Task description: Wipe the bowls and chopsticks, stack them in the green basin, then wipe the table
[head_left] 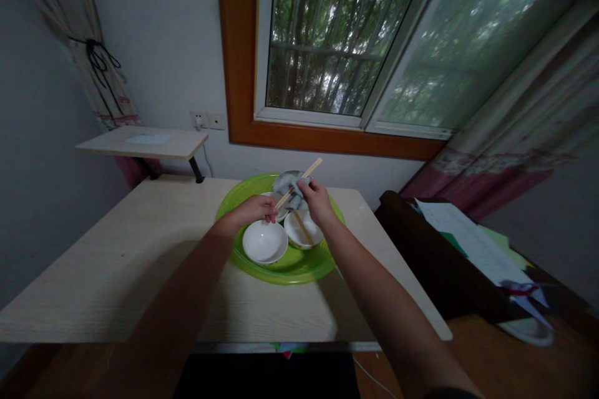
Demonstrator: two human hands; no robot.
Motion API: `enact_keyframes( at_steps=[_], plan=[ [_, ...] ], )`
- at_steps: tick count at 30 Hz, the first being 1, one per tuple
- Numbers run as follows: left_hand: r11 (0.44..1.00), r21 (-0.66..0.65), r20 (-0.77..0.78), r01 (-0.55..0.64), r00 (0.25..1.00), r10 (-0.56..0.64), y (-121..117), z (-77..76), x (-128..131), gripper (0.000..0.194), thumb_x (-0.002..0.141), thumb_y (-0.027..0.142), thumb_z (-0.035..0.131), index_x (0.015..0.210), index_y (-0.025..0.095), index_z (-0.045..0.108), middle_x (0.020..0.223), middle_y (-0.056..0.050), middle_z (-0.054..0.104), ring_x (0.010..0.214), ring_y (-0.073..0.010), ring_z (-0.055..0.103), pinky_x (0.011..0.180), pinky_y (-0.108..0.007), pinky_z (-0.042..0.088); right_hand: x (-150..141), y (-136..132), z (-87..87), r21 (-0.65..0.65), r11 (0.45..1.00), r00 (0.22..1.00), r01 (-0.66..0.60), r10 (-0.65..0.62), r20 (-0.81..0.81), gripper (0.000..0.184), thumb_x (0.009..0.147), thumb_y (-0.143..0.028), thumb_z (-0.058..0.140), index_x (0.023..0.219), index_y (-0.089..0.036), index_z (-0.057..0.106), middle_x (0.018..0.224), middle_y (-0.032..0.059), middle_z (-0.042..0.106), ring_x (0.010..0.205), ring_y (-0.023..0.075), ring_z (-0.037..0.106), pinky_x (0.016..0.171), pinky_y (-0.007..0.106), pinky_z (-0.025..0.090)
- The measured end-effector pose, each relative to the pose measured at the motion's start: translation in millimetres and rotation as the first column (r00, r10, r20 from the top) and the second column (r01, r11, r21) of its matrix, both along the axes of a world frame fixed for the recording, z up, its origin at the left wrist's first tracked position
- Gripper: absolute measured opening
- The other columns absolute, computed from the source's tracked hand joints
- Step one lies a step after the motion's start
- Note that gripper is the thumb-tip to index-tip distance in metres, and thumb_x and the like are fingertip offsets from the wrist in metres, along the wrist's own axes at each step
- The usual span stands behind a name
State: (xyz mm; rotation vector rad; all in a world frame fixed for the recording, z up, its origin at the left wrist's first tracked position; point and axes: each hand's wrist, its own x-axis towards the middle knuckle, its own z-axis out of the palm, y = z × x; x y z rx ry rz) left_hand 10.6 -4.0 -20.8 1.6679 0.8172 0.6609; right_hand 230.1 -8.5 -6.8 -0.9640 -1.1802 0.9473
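Observation:
My left hand [259, 209] is closed on the near end of a pair of light wooden chopsticks [313, 167], which slant up to the right over a green basin [290, 279]. In my right hand [318, 201] a grey cloth [296, 198] is pinched around the chopsticks' middle. Below my left hand sits a white bowl [264, 242]. Another white bowl [314, 225], under my right hand, has wooden chopsticks [303, 227] lying across it. Further back in the basin, a greyish bowl [282, 181] and a white bowl are partly hidden by my hands and the cloth.
The basin stands on a pale wooden table [154, 249] against the wall under a window [346, 43]. A small raised shelf [154, 142] is at the back left. To the right, a dark brown piece of furniture [435, 262] holds papers [472, 243].

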Motion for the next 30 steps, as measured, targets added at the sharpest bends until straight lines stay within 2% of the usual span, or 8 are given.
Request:
enact_keyframes(
  at_steps=[3, 6, 10, 14, 17, 21, 27, 30],
  plan=[
    [1.000, -0.013, 0.014, -0.007, 1.000, 0.007, 2, 0.2, 0, 0.027, 0.077, 0.038, 0.076, 0.072, 0.014, 0.065, 0.067, -0.006, 0.069, 0.061, -0.0162, 0.063, 0.061, -0.029, 0.048, -7, -5, -0.2, -0.046, 0.989, 0.988, -0.143, 0.145, 0.056, 0.037, 0.071, -0.054, 0.081, 0.084, -0.021, 0.072, 0.083, 0.0011, 0.072, 0.074, 0.0183, 0.062, 0.072, 0.031, 0.050],
    [0.999, -0.031, 0.023, 0.020, 1.000, -0.019, 4, -2.9, 0, 0.029, 0.078, 0.041, 0.076, 0.074, 0.014, 0.065, 0.068, -0.006, 0.069, 0.061, -0.0164, 0.063, 0.060, -0.029, 0.048, -9, -6, 0.3, -0.041, 0.990, 0.990, -0.133, 0.135, 0.039, 0.037, 0.070, -0.053, 0.083, 0.084, -0.020, 0.073, 0.083, 0.0018, 0.073, 0.074, 0.0185, 0.062, 0.072, 0.031, 0.050],
    [0.996, -0.065, -0.036, 0.062, 0.997, -0.064, 3, -6.2, 1, 0.029, 0.076, 0.041, 0.076, 0.077, 0.013, 0.067, 0.064, -0.005, 0.067, 0.058, -0.0161, 0.062, 0.059, -0.028, 0.047, -1, 0, 0.9, 0.004, 1.000, 0.999, 0.027, -0.027, -0.032, 0.039, 0.071, -0.055, 0.081, 0.086, -0.020, 0.071, 0.079, -0.0001, 0.069, 0.070, 0.0161, 0.058, 0.066, 0.028, 0.047],
    [0.994, -0.043, -0.077, 0.102, 0.991, -0.105, -1, -2.8, -1, 0.027, 0.078, 0.039, 0.073, 0.076, 0.013, 0.067, 0.066, -0.006, 0.068, 0.060, -0.0159, 0.063, 0.060, -0.027, 0.046, 11, 5, 3.3, 0.067, 0.964, 0.963, 0.257, -0.249, -0.105, 0.041, 0.074, -0.060, 0.075, 0.082, -0.021, 0.065, 0.071, -0.0028, 0.063, 0.069, 0.0152, 0.056, 0.062, 0.026, 0.044],
    [0.994, -0.042, -0.080, 0.104, 0.991, -0.108, -3, 0.0, -2, 0.025, 0.078, 0.037, 0.072, 0.075, 0.013, 0.067, 0.064, -0.005, 0.067, 0.060, -0.0155, 0.062, 0.061, -0.027, 0.046, 16, 7, 4.7, 0.077, 0.945, 0.944, 0.319, -0.309, -0.119, 0.041, 0.075, -0.061, 0.073, 0.079, -0.021, 0.061, 0.067, -0.0039, 0.059, 0.068, 0.0149, 0.055, 0.061, 0.026, 0.042],
    [0.996, -0.053, -0.041, 0.075, 0.996, -0.077, -2, -0.1, -2, 0.023, 0.079, 0.036, 0.071, 0.077, 0.013, 0.067, 0.063, -0.004, 0.066, 0.059, -0.0154, 0.061, 0.061, -0.027, 0.045, 13, 7, 2.8, 0.043, 0.963, 0.959, 0.266, -0.259, -0.117, 0.041, 0.072, -0.059, 0.077, 0.077, -0.022, 0.060, 0.065, -0.0054, 0.056, 0.062, 0.0128, 0.049, 0.057, 0.025, 0.040],
    [0.999, -0.013, 0.011, 0.040, 0.999, -0.040, 2, -2.4, -2, 0.024, 0.079, 0.036, 0.073, 0.073, 0.015, 0.066, 0.063, -0.004, 0.065, 0.059, -0.0152, 0.060, 0.060, -0.028, 0.044, 3, 4, -3.6, 0.028, 1.000, 1.000, -0.005, 0.006, -0.002, 0.037, 0.075, -0.053, 0.080, 0.088, -0.020, 0.071, 0.081, -0.0002, 0.068, 0.070, 0.0156, 0.058, 0.065, 0.027, 0.047],
    [1.000, -0.001, 0.018, 0.015, 1.000, -0.015, 3, -3.1, -2, 0.025, 0.079, 0.038, 0.073, 0.073, 0.015, 0.066, 0.061, -0.003, 0.064, 0.058, -0.0149, 0.059, 0.059, -0.027, 0.043, 3, 3, -5.7, 0.019, 0.997, 0.997, -0.071, 0.070, 0.041, 0.035, 0.076, -0.051, 0.080, 0.091, -0.020, 0.074, 0.084, 0.0012, 0.070, 0.073, 0.0168, 0.060, 0.070, 0.029, 0.049]
  ],
)
